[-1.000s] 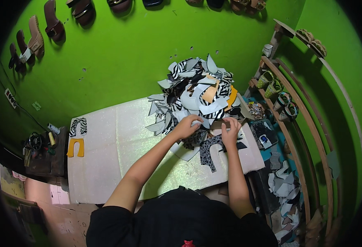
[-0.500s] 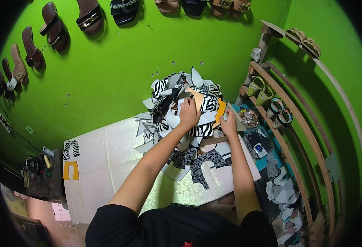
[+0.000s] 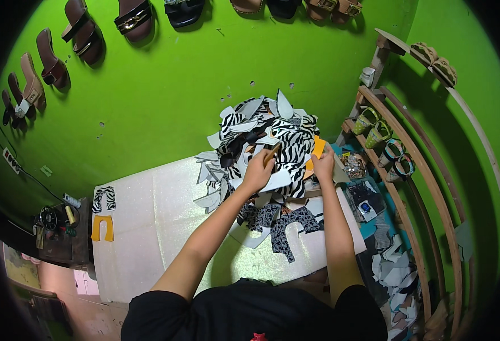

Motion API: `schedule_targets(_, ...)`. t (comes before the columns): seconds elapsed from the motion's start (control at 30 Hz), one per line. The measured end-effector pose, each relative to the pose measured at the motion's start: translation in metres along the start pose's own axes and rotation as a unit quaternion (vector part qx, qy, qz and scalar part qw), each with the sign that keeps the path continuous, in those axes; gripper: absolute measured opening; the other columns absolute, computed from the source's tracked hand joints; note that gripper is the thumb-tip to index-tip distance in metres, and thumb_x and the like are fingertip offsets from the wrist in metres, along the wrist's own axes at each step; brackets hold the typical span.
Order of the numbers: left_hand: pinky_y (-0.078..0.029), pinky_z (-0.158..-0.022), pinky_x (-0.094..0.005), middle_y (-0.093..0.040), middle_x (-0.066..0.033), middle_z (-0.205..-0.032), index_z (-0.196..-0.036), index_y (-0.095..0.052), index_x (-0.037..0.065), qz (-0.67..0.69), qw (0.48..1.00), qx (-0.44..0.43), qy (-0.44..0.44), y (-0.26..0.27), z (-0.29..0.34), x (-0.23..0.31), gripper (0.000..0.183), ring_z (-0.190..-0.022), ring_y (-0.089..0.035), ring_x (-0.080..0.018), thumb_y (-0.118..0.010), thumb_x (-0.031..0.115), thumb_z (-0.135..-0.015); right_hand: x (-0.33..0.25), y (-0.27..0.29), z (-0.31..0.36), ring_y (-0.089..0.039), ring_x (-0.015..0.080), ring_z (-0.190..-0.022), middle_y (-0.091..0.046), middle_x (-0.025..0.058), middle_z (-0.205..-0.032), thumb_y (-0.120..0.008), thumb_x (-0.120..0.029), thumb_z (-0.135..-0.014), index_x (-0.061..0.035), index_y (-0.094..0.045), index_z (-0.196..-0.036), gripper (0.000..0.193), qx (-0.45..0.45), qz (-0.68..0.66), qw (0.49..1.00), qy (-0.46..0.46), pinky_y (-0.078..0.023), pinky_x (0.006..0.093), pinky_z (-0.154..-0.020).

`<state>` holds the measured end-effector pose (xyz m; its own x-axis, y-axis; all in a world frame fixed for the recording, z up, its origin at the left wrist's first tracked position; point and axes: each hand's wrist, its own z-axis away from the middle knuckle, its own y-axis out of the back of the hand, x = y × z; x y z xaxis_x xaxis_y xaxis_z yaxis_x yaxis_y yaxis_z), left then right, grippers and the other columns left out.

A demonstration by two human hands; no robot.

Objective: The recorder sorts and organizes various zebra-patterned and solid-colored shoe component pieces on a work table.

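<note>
A heaped pile of cut material pieces (image 3: 296, 133), many zebra-striped, others white, grey or black, stands on the pale table against the wall. My left hand (image 3: 255, 173) is at the pile's front, closed on a tan cut piece (image 3: 272, 153) seen nearly edge-on. At the pile's right side, my right hand (image 3: 324, 165) pinches a yellow-orange cut piece (image 3: 318, 148); part of that piece is hidden by the fingers. A dark patterned U-shaped piece (image 3: 283, 236) lies in front of the pile, between my forearms.
A zebra-striped U-shaped piece (image 3: 104, 199) and a yellow one (image 3: 102, 228) lie at the left of the pale table (image 3: 142, 250). Wooden racks with sandals (image 3: 379, 133) stand at right, above scraps (image 3: 395, 270). A sewing machine part (image 3: 48, 217) sits far left. Sandals (image 3: 133, 21) hang on the wall.
The tan piece in my left hand has turned from its flat face to nearly edge-on, lower down. My right hand still holds the yellow-orange piece. The whole view has shifted slightly.
</note>
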<state>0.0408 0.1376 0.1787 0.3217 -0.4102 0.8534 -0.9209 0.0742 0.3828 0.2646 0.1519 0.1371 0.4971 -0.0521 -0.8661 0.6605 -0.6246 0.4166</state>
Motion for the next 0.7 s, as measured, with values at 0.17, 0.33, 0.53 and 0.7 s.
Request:
schedule_targets(0.17,-0.042,-0.058,-0.0301,-0.056,-0.0112,-0.067,-0.085,-0.053,-0.002,0.029,0.999,0.020,0.016,0.009,0.023,-0.009,0.021,-0.061,-0.053,-0.0197,-0.055,0.019,-0.079,0.000,0.003,0.005,-0.056,0.0182,-0.055,-0.058,0.0093,-0.062,-0.067,-0.009,-0.066,0.0080,-0.051,-0.099,0.040,-0.033,-0.081,0.996,-0.021,-0.045,0.0301,-0.057)
schedule_targets(0.33,-0.043,-0.065,-0.0320,-0.057,-0.0143,-0.073,-0.081,-0.056,-0.004,0.065,0.995,0.009,0.070,0.026,0.042,0.022,0.027,-0.067,-0.056,-0.0246,-0.055,0.024,-0.081,-0.025,0.023,0.016,-0.055,0.0146,-0.051,-0.059,0.0082,-0.058,-0.068,-0.009,-0.067,0.0045,-0.058,-0.079,0.021,-0.020,-0.043,0.999,0.018,-0.044,0.0273,-0.053)
schedule_targets(0.53,-0.043,-0.072,-0.0319,-0.054,-0.0156,-0.096,-0.081,-0.057,-0.006,0.064,0.996,0.040,-0.043,0.038,0.056,0.034,0.029,-0.079,-0.055,-0.0253,-0.054,0.023,-0.081,-0.039,0.029,0.026,-0.054,0.0136,-0.053,-0.059,0.0073,-0.061,-0.068,-0.011,-0.068,0.0024,-0.056,-0.069,0.018,0.042,-0.060,0.995,0.073,-0.043,0.0252,-0.053)
schedule_targets(0.7,-0.043,-0.069,-0.0281,-0.055,-0.0126,-0.095,-0.087,-0.057,-0.006,0.106,0.993,0.037,-0.041,0.054,0.067,0.055,0.029,-0.078,-0.055,-0.0186,-0.053,0.023,-0.082,-0.035,0.034,0.032,-0.050,0.0108,-0.052,-0.056,0.0061,-0.062,-0.068,-0.012,-0.069,0.0016,-0.054,-0.069,0.020,0.073,-0.004,0.984,0.161,-0.041,0.0232,-0.051)
